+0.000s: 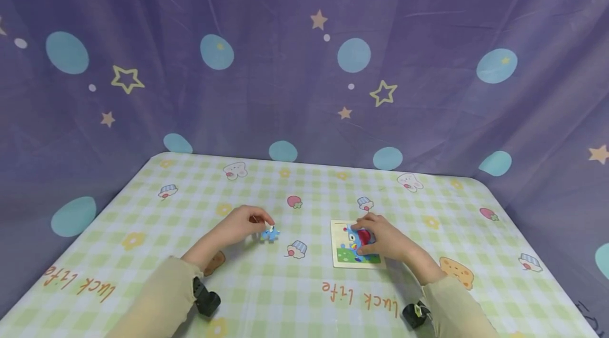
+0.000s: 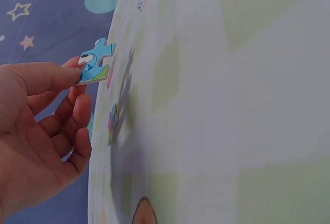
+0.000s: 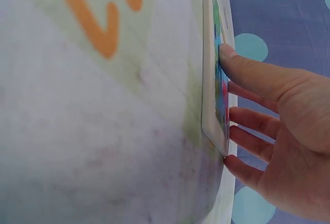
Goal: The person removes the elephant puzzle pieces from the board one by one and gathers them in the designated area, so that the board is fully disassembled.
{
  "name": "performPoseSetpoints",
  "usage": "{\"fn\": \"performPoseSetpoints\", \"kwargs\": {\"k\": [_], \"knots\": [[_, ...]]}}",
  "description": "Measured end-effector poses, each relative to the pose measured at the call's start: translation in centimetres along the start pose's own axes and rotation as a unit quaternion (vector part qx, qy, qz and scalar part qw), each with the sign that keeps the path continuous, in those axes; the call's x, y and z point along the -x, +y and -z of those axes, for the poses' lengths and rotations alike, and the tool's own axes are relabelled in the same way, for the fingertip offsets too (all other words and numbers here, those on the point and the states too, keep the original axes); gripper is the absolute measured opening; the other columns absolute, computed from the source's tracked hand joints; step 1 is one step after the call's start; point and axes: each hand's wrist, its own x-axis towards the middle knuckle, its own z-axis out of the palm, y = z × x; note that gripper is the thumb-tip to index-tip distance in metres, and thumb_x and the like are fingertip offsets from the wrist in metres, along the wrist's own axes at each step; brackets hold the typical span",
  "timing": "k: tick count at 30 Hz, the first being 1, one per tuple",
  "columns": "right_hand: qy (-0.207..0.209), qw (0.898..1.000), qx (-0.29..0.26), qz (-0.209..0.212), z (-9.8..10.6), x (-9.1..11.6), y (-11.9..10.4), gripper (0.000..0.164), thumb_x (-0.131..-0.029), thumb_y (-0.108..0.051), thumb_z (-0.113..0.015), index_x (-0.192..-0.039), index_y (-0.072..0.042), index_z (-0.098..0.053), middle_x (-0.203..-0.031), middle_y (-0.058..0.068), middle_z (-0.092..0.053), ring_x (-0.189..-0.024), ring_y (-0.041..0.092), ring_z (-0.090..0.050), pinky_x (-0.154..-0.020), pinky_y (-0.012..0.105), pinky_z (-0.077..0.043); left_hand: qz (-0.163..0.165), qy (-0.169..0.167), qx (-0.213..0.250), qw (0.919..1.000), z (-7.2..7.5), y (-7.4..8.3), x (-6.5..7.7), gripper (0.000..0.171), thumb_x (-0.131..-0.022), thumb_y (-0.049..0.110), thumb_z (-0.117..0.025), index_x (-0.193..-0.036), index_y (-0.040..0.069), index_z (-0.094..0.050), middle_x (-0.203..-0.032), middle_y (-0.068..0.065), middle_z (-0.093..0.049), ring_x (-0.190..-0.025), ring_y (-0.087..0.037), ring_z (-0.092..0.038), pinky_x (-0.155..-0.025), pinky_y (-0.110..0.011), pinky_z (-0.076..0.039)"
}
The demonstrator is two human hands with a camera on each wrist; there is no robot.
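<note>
My left hand [image 1: 243, 224] pinches a blue jigsaw piece [image 2: 95, 62] between thumb and index finger, above the table. The piece shows a cartoon eye and a strip of green; the other fingers are loosely curled. In the left wrist view a second puzzle piece [image 2: 112, 124] lies on the tabletop below the hand. My right hand [image 1: 385, 237] rests on a square wooden puzzle board [image 1: 335, 258], thumb and fingertips touching its picture. The picture [image 1: 352, 254] shows a blue figure with red over green ground, partly hidden by the hand.
A table with a green-and-white checked cloth [image 1: 266, 295] carries printed cupcakes, flowers and lettering. Behind it hangs a purple curtain [image 1: 285, 100] with stars and blue ovals. Black wrist cameras [image 1: 206, 301] sit at both sleeves.
</note>
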Motion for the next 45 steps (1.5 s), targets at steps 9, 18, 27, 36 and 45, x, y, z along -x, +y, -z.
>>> {"fn": "performPoseSetpoints", "kwargs": {"k": [9, 18, 27, 36, 45], "knots": [[0.002, 1.000, 0.001, -0.002, -0.3, 0.0, 0.2, 0.054, -0.074, -0.031, -0.074, -0.120, -0.010, -0.058, -0.132, 0.016, -0.045, -0.123, 0.039, -0.036, -0.098, 0.051, -0.032, 0.016, -0.003, 0.010, 0.9998, 1.2, -1.1, 1.1, 0.015, -0.087, 0.010, -0.057, -0.095, 0.013, -0.069, -0.089, 0.001, -0.063, -0.073, -0.016, -0.051, -0.066, -0.031, -0.043], [0.018, 1.000, 0.004, 0.013, -0.4, 0.2, 0.2, 0.054, -0.073, -0.031, -0.075, -0.119, -0.008, -0.059, -0.128, 0.017, -0.047, -0.119, 0.039, -0.039, -0.095, 0.052, -0.035, 0.005, -0.027, 0.012, 0.9995, 1.9, -1.4, 1.9, 0.016, -0.088, 0.009, -0.055, -0.098, 0.008, -0.068, -0.088, -0.003, -0.062, -0.073, -0.016, -0.050, -0.064, -0.029, -0.042], [0.007, 1.000, 0.008, 0.003, -0.3, 0.1, 0.2, 0.054, -0.074, -0.031, -0.073, -0.121, -0.010, -0.058, -0.130, 0.015, -0.046, -0.121, 0.038, -0.038, -0.097, 0.051, -0.033, 0.024, -0.041, 0.018, 0.9987, 2.0, -1.5, 1.9, 0.015, -0.088, 0.005, -0.055, -0.096, 0.007, -0.068, -0.093, -0.003, -0.064, -0.084, -0.015, -0.054, -0.072, -0.032, -0.043], [0.004, 1.000, 0.004, 0.004, -0.3, 0.0, 0.3, 0.054, -0.074, -0.031, -0.073, -0.121, -0.010, -0.058, -0.131, 0.016, -0.045, -0.121, 0.038, -0.038, -0.097, 0.051, -0.033, 0.039, -0.015, -0.005, 0.9991, 1.4, -1.8, 1.9, 0.016, -0.087, 0.006, -0.056, -0.091, 0.014, -0.069, -0.096, 0.000, -0.064, -0.091, -0.017, -0.056, -0.080, -0.036, -0.044], [0.000, 1.000, 0.001, 0.004, -0.1, 0.1, 0.2, 0.054, -0.075, -0.031, -0.073, -0.122, -0.009, -0.057, -0.132, 0.017, -0.044, -0.121, 0.038, -0.037, -0.097, 0.051, -0.033, 0.049, 0.006, -0.025, 0.9985, 0.9, -1.8, 1.8, 0.016, -0.087, 0.006, -0.057, -0.089, 0.016, -0.068, -0.093, 0.002, -0.063, -0.089, -0.016, -0.053, -0.080, -0.036, -0.041]]}}
